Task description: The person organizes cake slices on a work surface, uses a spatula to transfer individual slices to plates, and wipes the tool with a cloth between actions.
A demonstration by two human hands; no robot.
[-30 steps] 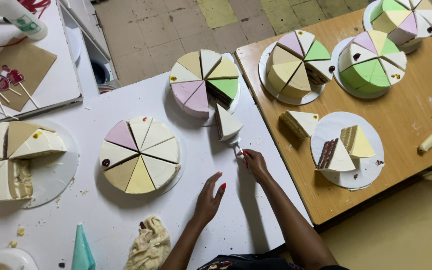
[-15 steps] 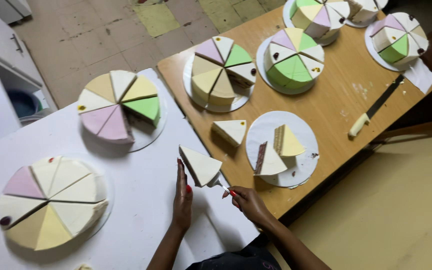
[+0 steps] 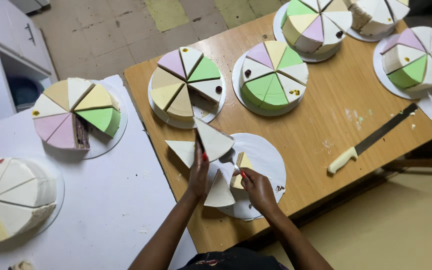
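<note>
My left hand (image 3: 198,172) presses its fingers against the side of a white cake slice (image 3: 215,140), which is tilted over the left edge of a round white board (image 3: 266,155). My right hand (image 3: 258,190) is curled on a cake server (image 3: 225,169) that reaches under that slice; its handle is mostly hidden. Beside my right fingers stands a yellow-topped slice (image 3: 243,162). Another white slice (image 3: 219,192) lies flat on the board between my hands. A further white slice (image 3: 182,150) lies on the wooden table (image 3: 326,125), left of the board.
Several round cut cakes with pastel tops stand on the wooden table, the nearest a cake with a gap (image 3: 188,82) and a green-fronted cake (image 3: 273,75). A long knife (image 3: 371,137) lies to the right. Two more cakes (image 3: 76,117) (image 3: 11,197) sit on the white table (image 3: 126,210).
The slice on the server travelled from the white table to the wooden table's board. My left hand moved along with it, against its side. The view shifted right.
</note>
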